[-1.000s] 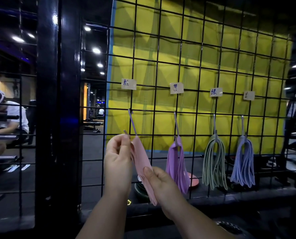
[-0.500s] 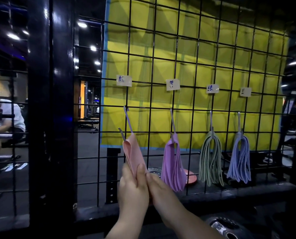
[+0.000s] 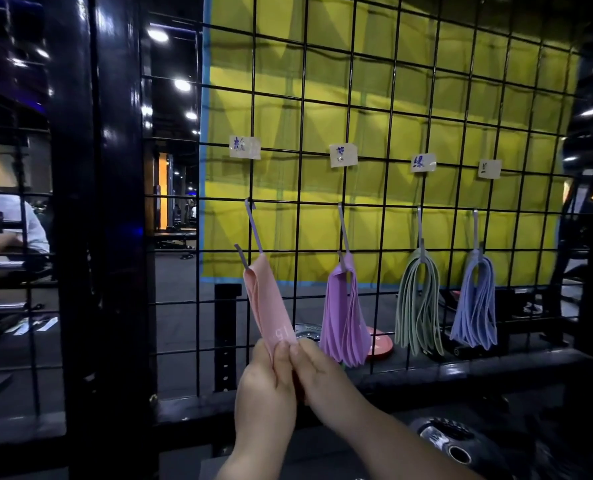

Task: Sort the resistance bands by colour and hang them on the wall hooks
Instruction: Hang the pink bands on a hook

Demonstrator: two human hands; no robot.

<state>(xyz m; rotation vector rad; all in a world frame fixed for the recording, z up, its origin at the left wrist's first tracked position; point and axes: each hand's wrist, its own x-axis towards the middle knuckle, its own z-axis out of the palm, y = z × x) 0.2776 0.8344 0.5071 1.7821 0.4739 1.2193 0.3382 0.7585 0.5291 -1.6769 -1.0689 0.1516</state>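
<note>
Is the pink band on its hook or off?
On: the pink band loops over the leftmost hook; left hand and right hand pinch its lower end.

Ahead of you yellow tarpaulin [image 3: 426, 81], black post [image 3: 115, 237] to your left, seated person [image 3: 14, 223] beyond it, weight plate [image 3: 440, 432] lower right

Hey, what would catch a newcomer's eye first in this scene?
Four colour-sorted bundles hang along the wire grid, left to right: pink bands, purple bands, green bands, blue bands, against a yellow backdrop. The left hand and right hand pinch the pink bands' lower end.
</note>
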